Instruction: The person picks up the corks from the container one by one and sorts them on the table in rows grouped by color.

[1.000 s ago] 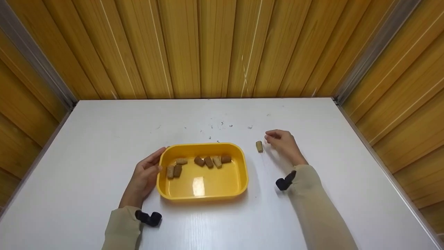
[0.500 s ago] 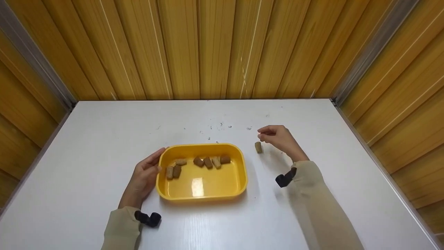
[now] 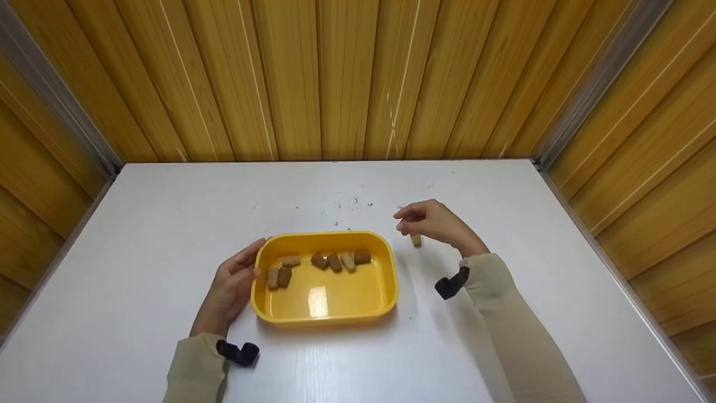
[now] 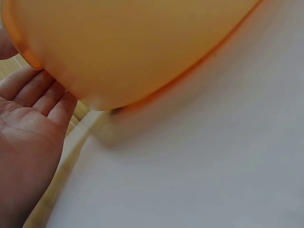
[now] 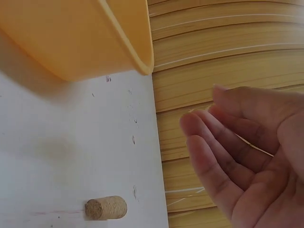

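Note:
A tapered cork [image 3: 416,242] lies on the white table to the right of the yellow tray [image 3: 319,323]. My right hand [image 3: 433,221] hovers over it with fingers loosely bent and hides its far end in the head view. Nothing is between those fingers; in the right wrist view the cork [image 5: 107,208] lies apart from the hand [image 5: 242,156]. My left hand [image 3: 232,282] touches the tray's left side, thumb at the rim and longer fingers against the outer wall by the far corner. Several corks [image 3: 334,262], light and dark brown, lie inside the tray.
The white table [image 3: 184,224] has dark marks [image 3: 356,201] beyond the tray. Wood-patterned panels [image 3: 341,78] rise at its back edge and along both sides. Black wrist cameras [image 3: 452,282] stick out from both sleeves.
My right hand has moved leftward and slightly away from me, from beside the loose cork to above it, now partly covering it. The left hand, tray and corks have stayed put.

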Tool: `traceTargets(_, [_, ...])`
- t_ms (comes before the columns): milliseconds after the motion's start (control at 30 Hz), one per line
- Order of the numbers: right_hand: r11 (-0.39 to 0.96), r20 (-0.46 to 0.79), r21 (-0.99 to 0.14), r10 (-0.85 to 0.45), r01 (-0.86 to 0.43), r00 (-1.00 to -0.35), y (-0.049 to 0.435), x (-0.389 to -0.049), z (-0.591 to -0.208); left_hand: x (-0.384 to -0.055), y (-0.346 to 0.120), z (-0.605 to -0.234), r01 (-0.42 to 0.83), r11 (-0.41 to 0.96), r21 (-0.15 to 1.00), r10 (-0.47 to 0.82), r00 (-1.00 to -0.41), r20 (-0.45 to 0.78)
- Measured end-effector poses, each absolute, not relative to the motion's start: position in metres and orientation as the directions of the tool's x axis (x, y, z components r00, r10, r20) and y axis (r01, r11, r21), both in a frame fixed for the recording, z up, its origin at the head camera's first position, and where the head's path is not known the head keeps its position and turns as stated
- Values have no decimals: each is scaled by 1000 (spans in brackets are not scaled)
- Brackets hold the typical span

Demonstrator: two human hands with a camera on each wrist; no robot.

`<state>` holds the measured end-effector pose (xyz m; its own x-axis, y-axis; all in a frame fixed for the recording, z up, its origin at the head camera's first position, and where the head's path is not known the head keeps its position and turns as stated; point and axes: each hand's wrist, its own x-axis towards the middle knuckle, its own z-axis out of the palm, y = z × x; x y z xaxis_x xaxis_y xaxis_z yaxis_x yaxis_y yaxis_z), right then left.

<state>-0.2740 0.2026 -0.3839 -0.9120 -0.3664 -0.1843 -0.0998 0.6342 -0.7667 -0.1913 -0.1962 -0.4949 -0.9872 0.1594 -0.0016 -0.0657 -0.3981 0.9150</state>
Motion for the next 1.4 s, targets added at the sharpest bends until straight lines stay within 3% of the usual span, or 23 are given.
traceTargets(1400, [652, -313, -743, -538, -151, -783, 140, -275, -389, -193, -200, -497, -71, -375, 924, 165, -986, -8])
